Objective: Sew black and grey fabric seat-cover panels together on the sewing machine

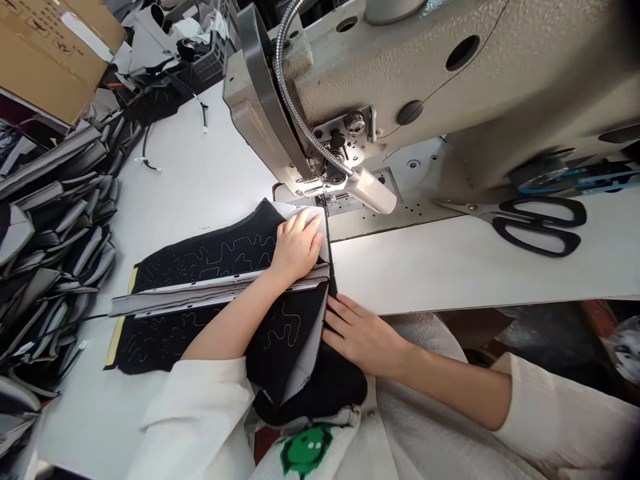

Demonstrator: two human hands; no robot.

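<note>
A black quilted fabric piece (210,257) with a wavy stitch pattern and grey lining lies on the white table under the sewing machine needle (323,199). My left hand (296,247) lies flat on it just before the needle, fingers together, pressing the fabric and a grey strip (190,297) down. My right hand (357,333) rests open at the table's front edge, fingers stretched against the black fabric that hangs off the table toward my lap.
The grey sewing machine (450,80) fills the upper right, with a flexible lamp (367,190) by the needle. Black-handled scissors (535,223) lie right of the machine bed. Stacks of grey and black cut pieces (55,227) stand at left; a cardboard box (50,47) sits far left.
</note>
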